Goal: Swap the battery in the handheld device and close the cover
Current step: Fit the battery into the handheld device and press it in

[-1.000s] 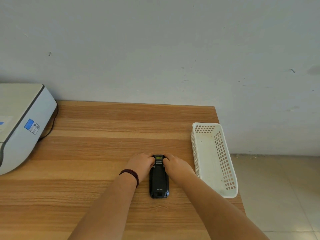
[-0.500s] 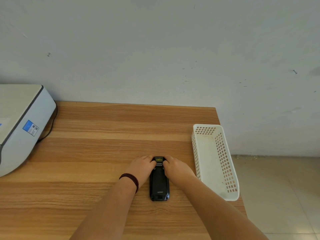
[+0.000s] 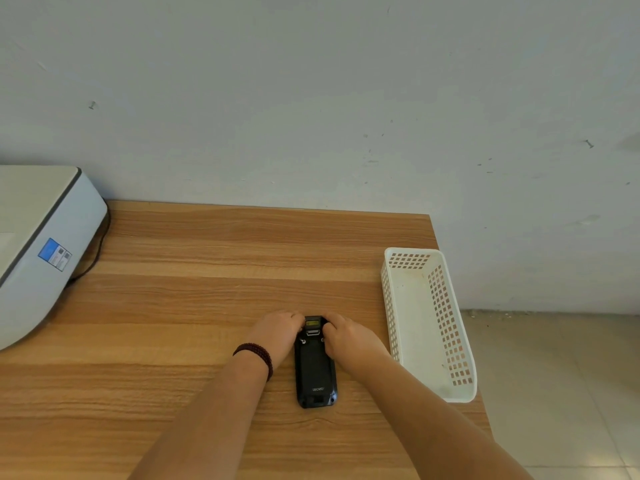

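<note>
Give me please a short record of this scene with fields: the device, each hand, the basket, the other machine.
device: black handheld device lies back side up on the wooden table
left hand: fingers curled on device's far end, left side
right hand: fingers curled on far end, right side
basket: white basket at table's right edge, no battery seen inside
machine: white printer at far left

"urovo" in grey on handheld device (image 3: 315, 368) back, near its bottom end. Printer (image 3: 41, 251) sticker: blue, txt unreadable.
</note>
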The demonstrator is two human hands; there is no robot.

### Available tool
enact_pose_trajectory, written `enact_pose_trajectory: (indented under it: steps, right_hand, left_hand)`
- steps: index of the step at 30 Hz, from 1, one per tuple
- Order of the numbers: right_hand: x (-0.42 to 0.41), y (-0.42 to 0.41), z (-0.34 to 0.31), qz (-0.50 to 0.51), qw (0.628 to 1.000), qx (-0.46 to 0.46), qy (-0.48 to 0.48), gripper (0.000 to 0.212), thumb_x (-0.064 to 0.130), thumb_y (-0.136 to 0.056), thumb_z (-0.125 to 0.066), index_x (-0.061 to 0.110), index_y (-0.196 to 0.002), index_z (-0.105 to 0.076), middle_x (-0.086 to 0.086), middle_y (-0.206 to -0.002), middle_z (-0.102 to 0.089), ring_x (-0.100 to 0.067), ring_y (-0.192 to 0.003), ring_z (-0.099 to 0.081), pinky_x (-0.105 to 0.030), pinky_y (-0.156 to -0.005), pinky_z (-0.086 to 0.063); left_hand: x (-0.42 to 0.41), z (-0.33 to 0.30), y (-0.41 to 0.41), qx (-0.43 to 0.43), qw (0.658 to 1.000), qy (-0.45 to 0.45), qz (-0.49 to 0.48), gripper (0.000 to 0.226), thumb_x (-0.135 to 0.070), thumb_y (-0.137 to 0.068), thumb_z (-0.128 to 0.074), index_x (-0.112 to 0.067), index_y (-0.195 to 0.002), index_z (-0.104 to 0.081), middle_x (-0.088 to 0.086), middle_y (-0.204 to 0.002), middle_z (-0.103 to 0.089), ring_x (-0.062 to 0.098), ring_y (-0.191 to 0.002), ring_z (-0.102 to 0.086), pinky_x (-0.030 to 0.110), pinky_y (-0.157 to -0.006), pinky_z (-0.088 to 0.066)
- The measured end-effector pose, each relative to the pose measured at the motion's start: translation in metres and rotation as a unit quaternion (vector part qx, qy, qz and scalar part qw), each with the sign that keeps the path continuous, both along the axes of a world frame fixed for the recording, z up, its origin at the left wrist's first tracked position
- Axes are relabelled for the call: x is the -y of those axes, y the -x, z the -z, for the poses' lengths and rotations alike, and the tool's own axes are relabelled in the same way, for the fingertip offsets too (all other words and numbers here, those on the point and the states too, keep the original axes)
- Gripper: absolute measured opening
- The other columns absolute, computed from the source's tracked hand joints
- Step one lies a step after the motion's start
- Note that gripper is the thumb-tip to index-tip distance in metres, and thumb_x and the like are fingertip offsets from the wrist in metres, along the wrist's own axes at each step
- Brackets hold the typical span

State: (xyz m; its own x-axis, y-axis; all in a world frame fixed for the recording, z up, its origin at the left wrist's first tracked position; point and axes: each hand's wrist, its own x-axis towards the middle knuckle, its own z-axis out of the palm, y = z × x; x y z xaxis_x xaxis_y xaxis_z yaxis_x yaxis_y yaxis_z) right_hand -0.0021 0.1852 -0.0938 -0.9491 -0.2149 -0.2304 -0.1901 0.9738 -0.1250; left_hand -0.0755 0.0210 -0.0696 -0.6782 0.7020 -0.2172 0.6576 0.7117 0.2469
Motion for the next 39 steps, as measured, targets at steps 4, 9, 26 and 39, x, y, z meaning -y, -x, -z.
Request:
enact_pose_trajectory:
  steps: [4, 9, 26, 39]
  right_hand:
    - [0.000, -0.002, -0.015, 0.076, 0.995, 0.027, 0.065, 0.030, 0.018, -0.101, -0.046, 0.008, -0.129, -0.053, -0.006, -0.146, -0.043, -0.024, -0.117, -0.055, -0.036, -0.095, -0.049]
    - [0.018, -0.011, -0.024, 0.234, 0.963, 0.007, 0.138, 0.019, 0.021, -0.100, -0.046, 0.012, -0.110, -0.060, -0.003, -0.114, -0.055, -0.018, -0.104, -0.054, -0.031, -0.093, -0.047]
    - [0.040, -0.007, -0.019, 0.518, 0.808, 0.099, 0.263, 0.022, 0.021, -0.094, -0.055, 0.001, -0.100, -0.064, -0.005, -0.079, -0.063, -0.009, -0.057, -0.053, -0.019, -0.047, -0.039]
    - [0.036, -0.010, -0.031, 0.470, 0.840, 0.112, 0.246, 0.022, 0.018, -0.097, -0.052, 0.007, -0.083, -0.066, -0.005, -0.083, -0.068, -0.013, -0.066, -0.058, -0.020, -0.057, -0.047]
  left_hand:
    - [0.003, 0.003, -0.003, 0.030, 0.997, -0.040, -0.052, 0.026, -0.021, -0.099, -0.045, -0.017, -0.121, -0.058, 0.001, -0.125, -0.061, 0.018, -0.112, -0.056, 0.029, -0.093, -0.045]
    - [0.003, -0.002, -0.022, 0.024, 0.986, -0.091, -0.139, 0.018, -0.029, -0.095, -0.053, -0.023, -0.110, -0.062, -0.009, -0.112, -0.053, 0.009, -0.102, -0.048, 0.023, -0.088, -0.042]
    - [-0.033, -0.007, -0.028, 0.204, 0.878, -0.004, -0.433, 0.013, -0.018, -0.089, -0.056, -0.010, -0.093, -0.067, 0.008, -0.095, -0.067, 0.024, -0.089, -0.063, 0.035, -0.076, -0.054]
    - [-0.049, -0.007, -0.023, 0.200, 0.867, 0.035, -0.455, 0.018, -0.012, -0.089, -0.058, -0.007, -0.106, -0.064, 0.011, -0.110, -0.064, 0.025, -0.100, -0.062, 0.031, -0.077, -0.050]
